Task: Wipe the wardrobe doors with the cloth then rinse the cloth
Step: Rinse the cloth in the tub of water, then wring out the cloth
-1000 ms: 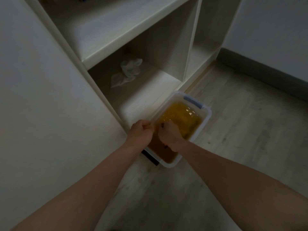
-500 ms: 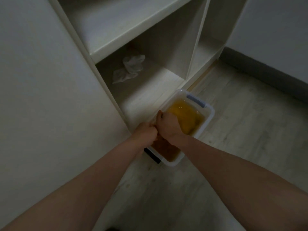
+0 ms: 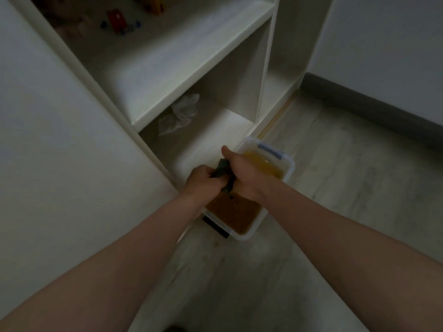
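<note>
Above the tub (image 3: 288, 167) of amber water on the floor (image 3: 335, 188), a dark cloth (image 3: 221, 172) is bunched between two fists, the left hand (image 3: 202, 180) and right hand (image 3: 243, 173) both clenched tight on it and touching. Tub sits against the wardrobe's (image 3: 167, 75) bottom front edge, beside the open door (image 3: 60, 140). A crumpled white bag (image 3: 178, 115) lies at the back of the lowest shelf.

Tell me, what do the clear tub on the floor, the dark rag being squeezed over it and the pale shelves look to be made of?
The clear rectangular tub looks like glossy plastic: its see-through walls show the amber water. The dark rag seems a soft, wet fabric, since it bunches and twists between both hands. The pale wardrobe shelves look like matt laminated board with faint grain, though painted wood is possible.
</note>
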Demonstrator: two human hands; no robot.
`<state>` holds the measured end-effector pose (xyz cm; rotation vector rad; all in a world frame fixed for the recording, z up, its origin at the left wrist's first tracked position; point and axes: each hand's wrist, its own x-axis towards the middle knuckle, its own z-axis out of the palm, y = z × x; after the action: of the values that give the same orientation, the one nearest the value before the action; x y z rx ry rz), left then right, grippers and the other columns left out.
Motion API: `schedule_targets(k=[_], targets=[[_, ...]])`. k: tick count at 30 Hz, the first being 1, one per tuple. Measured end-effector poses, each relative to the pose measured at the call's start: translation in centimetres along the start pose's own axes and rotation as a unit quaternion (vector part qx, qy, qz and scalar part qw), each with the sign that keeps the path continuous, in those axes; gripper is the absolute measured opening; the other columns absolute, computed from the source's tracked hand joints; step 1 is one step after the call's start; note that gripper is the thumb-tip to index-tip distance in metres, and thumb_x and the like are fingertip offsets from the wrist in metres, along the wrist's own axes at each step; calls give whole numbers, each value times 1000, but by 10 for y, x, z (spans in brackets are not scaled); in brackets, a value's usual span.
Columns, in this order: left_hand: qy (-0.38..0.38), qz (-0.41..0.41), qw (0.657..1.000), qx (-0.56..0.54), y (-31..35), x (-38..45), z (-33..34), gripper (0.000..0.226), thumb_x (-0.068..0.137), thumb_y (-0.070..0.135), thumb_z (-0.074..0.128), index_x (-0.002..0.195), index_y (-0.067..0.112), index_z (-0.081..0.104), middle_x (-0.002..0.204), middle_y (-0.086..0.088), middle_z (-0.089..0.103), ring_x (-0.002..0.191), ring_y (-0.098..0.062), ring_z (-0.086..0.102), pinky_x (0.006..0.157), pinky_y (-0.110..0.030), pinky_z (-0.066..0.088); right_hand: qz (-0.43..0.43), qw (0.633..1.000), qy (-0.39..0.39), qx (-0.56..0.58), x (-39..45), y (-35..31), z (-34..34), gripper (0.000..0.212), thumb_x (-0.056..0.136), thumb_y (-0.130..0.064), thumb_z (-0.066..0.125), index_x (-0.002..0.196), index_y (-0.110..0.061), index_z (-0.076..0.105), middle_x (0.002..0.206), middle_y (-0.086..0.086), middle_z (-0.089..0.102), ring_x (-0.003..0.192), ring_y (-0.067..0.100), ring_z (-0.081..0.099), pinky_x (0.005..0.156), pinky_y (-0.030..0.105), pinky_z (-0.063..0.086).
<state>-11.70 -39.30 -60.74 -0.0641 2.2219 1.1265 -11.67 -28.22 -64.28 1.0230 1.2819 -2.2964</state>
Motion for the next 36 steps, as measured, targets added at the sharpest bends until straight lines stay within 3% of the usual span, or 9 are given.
schedule_targets(k=[4,8,13,17,20,25,29,31,36], targets=[[11,-3,1000,26,34,-28,-12,21,89,24,66,107,16,60,108,-7,66,98,-23,63,89,-42,55,18,1000,14,6,-52,-30,-12,35,101,-21,45,127,0,52,122,19,59,104,31,60,82,42,53],[-4,-8,1000,8,87,-72,-25,23,89,17,62,112,12,62,107,-7,67,92,-19,62,74,-29,50,-8,998,18,-58,-123,-73,-18,17,99,-13,47,107,-14,62,110,11,65,99,24,63,78,38,55],[-19,-6,1000,-17,184,-153,-57,42,68,25,68,109,19,63,105,-2,68,98,-17,64,89,-42,55,-13,995,45,-84,-237,-152,-5,17,96,-6,52,104,-16,63,112,11,67,99,21,67,67,28,58],[2,10,999,-36,279,-229,-93,40,80,11,73,113,18,53,104,6,58,97,-13,58,87,-35,52,-37,992,73,-100,-340,-233,15,20,93,-5,56,111,-10,62,113,13,67,98,24,67,74,33,59],[-4,5,998,-61,354,-282,-121,45,77,1,71,116,14,52,112,-5,60,102,-20,60,91,-40,54,-83,988,77,-106,-418,-297,39,28,95,0,50,122,-3,56,107,13,63,98,28,64,75,38,59],[-34,38,994,-99,452,-350,-156,50,79,-5,71,125,4,51,118,-15,63,103,-28,65,83,-40,59,-135,976,71,-154,-513,-373,69,22,94,-21,61,112,-8,63,108,16,68,93,29,69,69,38,61],[-71,86,986,-128,527,-405,-185,66,68,15,87,124,8,53,116,-13,67,99,-27,70,82,-42,60,-209,958,70,-185,-593,-435,83,14,91,-21,64,95,-9,59,91,11,67,73,19,67,53,27,56],[-43,126,985,-111,562,-437,-194,62,69,24,88,119,14,53,110,-9,69,95,-24,70,76,-40,60,-237,949,76,-192,-636,-462,89,6,90,-12,61,89,-14,55,81,9,64,64,16,63,50,26,54],[75,241,967,-39,629,-482,-215,16,85,14,73,99,12,65,99,-11,71,89,-24,68,84,-38,57,-305,926,58,-215,-707,-518,97,10,90,-4,55,93,-12,52,91,13,66,76,21,65,66,35,60]])
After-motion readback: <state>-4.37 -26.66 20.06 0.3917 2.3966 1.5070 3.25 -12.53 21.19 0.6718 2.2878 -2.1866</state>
